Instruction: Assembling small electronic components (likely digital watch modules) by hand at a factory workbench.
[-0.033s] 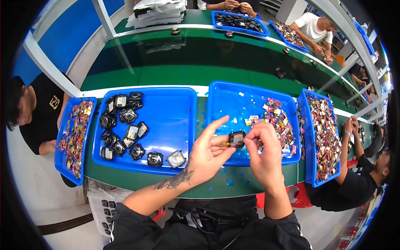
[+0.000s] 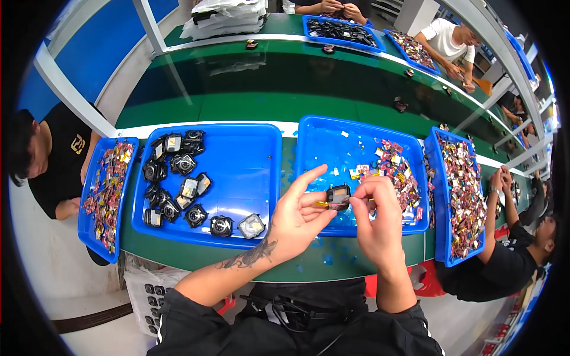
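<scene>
Above the near edge of a blue tray (image 2: 304,172), my left hand (image 2: 294,222) grips a small black watch case (image 2: 339,194) between thumb and fingers. A yellow strip shows on the case's left side, by my left fingers. At the case's right edge, my right hand (image 2: 381,222) has thumb and forefinger pinched together; whether a small piece is between them is hidden. Beneath my hands, the tray holds a heap of small pink, yellow and silver parts (image 2: 395,169) on its right side and blue film scraps on its left.
To the left, another blue tray (image 2: 246,178) carries several black watch cases (image 2: 182,164). Narrower trays of small parts stand at far left (image 2: 89,222) and right (image 2: 440,237). Beyond runs a green conveyor belt (image 2: 237,89). Co-workers sit at both sides and across.
The watch case has shifted very slightly right and up between my fingers. Otherwise my hands are nearly as before.
</scene>
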A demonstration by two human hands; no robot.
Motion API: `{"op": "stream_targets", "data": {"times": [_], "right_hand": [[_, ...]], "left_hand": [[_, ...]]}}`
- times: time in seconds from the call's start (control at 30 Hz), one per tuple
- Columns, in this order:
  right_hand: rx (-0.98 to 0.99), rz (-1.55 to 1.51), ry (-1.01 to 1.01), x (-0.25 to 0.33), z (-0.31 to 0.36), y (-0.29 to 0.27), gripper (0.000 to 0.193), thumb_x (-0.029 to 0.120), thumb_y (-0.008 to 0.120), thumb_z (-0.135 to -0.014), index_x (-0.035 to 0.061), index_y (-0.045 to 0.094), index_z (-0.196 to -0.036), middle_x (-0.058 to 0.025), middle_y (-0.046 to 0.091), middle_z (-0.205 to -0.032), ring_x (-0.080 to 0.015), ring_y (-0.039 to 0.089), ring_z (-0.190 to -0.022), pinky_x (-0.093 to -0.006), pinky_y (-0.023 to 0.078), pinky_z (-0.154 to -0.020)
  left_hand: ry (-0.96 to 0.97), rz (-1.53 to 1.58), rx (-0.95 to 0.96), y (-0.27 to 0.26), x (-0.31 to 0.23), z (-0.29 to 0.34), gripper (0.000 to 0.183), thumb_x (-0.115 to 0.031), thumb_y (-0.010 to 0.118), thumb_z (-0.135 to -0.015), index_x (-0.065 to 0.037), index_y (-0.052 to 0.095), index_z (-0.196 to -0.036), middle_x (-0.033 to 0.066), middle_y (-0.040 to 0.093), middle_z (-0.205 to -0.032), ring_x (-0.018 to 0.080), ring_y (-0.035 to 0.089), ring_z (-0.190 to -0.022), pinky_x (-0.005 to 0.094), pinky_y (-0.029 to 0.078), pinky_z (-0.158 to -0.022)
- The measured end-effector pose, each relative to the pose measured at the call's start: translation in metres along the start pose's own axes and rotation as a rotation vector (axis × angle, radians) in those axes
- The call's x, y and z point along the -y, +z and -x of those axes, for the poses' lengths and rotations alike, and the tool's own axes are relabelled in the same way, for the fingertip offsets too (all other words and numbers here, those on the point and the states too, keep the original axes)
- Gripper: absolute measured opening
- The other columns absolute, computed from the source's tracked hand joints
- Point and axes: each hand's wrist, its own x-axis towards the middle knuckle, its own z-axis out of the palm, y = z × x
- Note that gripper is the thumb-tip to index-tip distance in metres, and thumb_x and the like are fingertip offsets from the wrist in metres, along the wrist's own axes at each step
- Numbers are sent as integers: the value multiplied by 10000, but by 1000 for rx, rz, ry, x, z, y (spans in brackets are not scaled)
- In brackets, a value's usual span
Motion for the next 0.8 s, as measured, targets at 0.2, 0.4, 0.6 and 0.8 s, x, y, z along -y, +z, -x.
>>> {"op": "stream_targets", "data": {"times": [0.2, 0.4, 0.6, 0.8], "right_hand": [[-54, -194, 117, -1, 13, 9, 169, -69, 645, -825, -8, 531, -933, -86, 602, -880, -131, 591, -686, -234, 469, -562], [-152, -345, 241, -2, 18, 14, 237, -53, 711, -794, 10, 530, -934, -55, 615, -834, -63, 563, -673, -192, 429, -552], [-290, -361, 232, -7, 26, 32, 233, -35, 725, -796, 25, 519, -886, -43, 608, -768, -42, 494, -614, -184, 389, -544], [-305, -208, 138, -14, 28, 38, 255, -62, 700, -809, 40, 481, -892, -9, 570, -793, -22, 480, -647, -161, 366, -562]], "left_hand": [[9, 136, -4, -2, 6, -3, 696, 93, 614, -849, -53, 290, -1448, 168, 629, -1126, 164, 639, -995, 272, 522, -868], [29, 150, 14, -1, 9, -2, 679, 87, 605, -862, -31, 280, -1446, 183, 635, -1121, 183, 649, -992, 295, 528, -889], [35, 268, -47, 4, 11, -2, 656, 85, 613, -858, -34, 310, -1428, 132, 653, -1010, 144, 639, -939, 271, 527, -834], [22, 263, -80, 4, 14, -2, 596, 76, 606, -867, -28, 342, -1391, 138, 651, -1020, 153, 645, -935, 277, 533, -841]]}}
